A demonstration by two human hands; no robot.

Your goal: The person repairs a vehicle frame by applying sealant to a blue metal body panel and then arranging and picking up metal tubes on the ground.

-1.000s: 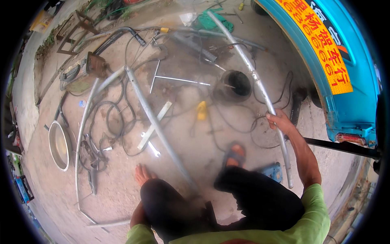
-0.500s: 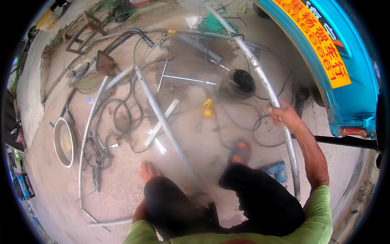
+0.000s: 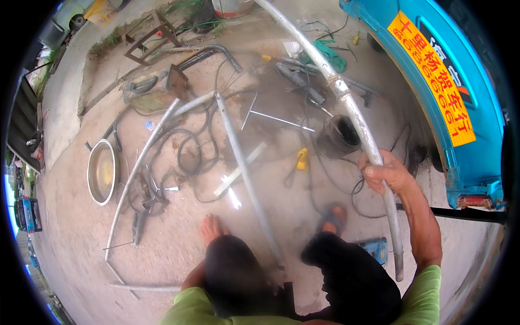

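Observation:
My right hand (image 3: 387, 174) is wrapped round a long grey metal pipe (image 3: 358, 116). The pipe slants from the far top down past my right knee, its lower end off the ground, and a rough joint shows partway along it. My left hand is hidden behind my left knee; only part of that forearm (image 3: 194, 276) shows. In front of my legs stands a bent metal pipe frame (image 3: 242, 161), its corner at the far side. Under one of its bars lie a pale flat strip (image 3: 223, 188) and a shiny wrench (image 3: 234, 199).
A teal vehicle (image 3: 485, 157) borders the right side. Around lie a black bucket (image 3: 331, 142), a yellow object (image 3: 302, 158), a thin T-shaped rod (image 3: 281, 120), looping cables (image 3: 189, 154), a metal basin (image 3: 89, 176), an old metal box (image 3: 151, 97) and a blue tool (image 3: 376, 250).
The held pipe looks larger and closer, apparently raised, and its joint stands apart from the cross pipe seen behind it before. My view has shifted left. My right hand keeps its grip.

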